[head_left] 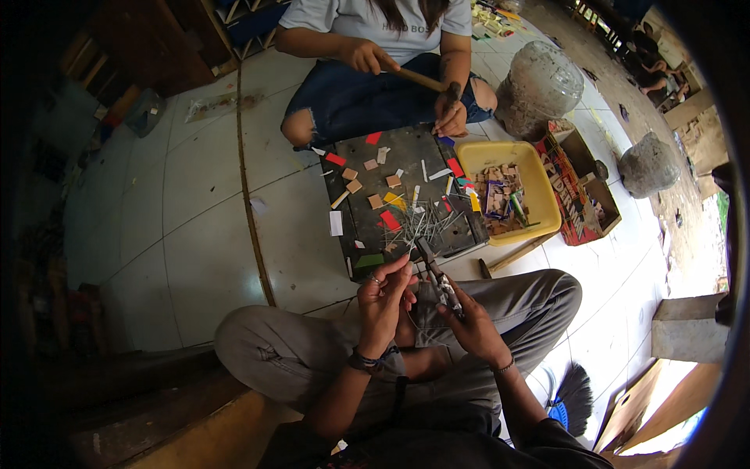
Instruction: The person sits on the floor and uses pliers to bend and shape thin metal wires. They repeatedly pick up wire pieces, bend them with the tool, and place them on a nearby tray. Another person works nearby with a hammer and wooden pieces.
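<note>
The right hand (475, 328) grasps dark pliers (426, 254); the left hand (381, 305) curls its fingers alongside, hold unclear, near thin wires (422, 223) on a black tabletop (355, 219).

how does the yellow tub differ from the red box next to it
The yellow tub is plain with rounded corners; the red box is printed and straight-edged. The tub plainly holds many small brown pieces, while the box's contents are hard to make out. Both are open-topped and sit on the tiled floor.
</note>
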{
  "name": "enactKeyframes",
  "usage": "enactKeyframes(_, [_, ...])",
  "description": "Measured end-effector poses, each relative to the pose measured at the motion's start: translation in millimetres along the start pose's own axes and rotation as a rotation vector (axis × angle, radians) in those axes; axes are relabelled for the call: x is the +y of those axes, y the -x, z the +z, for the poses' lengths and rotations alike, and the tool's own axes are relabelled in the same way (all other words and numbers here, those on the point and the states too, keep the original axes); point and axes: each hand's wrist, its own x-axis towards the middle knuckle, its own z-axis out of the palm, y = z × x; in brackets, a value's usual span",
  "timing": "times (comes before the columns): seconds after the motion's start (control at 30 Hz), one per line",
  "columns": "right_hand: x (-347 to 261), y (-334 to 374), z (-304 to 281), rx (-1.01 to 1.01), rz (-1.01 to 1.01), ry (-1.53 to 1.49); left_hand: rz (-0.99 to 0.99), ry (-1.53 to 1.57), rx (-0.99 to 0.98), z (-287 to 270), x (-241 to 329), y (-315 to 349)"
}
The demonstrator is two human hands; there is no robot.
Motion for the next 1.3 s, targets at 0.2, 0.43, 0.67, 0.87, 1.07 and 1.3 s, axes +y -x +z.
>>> enactKeyframes(0.2, [-7, 4, -3, -0.006, 0.028, 0.036, 0.032, -0.043, -0.031, 3, -1, 3])
enactKeyframes(0.43, [-1, 1, 8, 0.011, 0.046, 0.028, -0.006, -0.064, -0.017, 4, -9, 3])
enactKeyframes(0.67, [2, -3, 14, 0.055, 0.037, 0.07, -0.022, -0.082, 0.004, 2, -12, 1])
enactKeyframes(0.87, [12, -6, 16, 0.029, 0.065, 0.081, -0.028, -0.073, -0.003, 0, -16, -1])
enactKeyframes(1.07, [17, -5, 22, 0.036, 0.082, 0.061, -0.024, -0.082, 0.0, -2, -18, -2])
enactKeyframes(1.3, [15, -4, 24, -0.022, 0.194, 0.042, -0.045, -0.076, -0.001, -3, -20, -3])
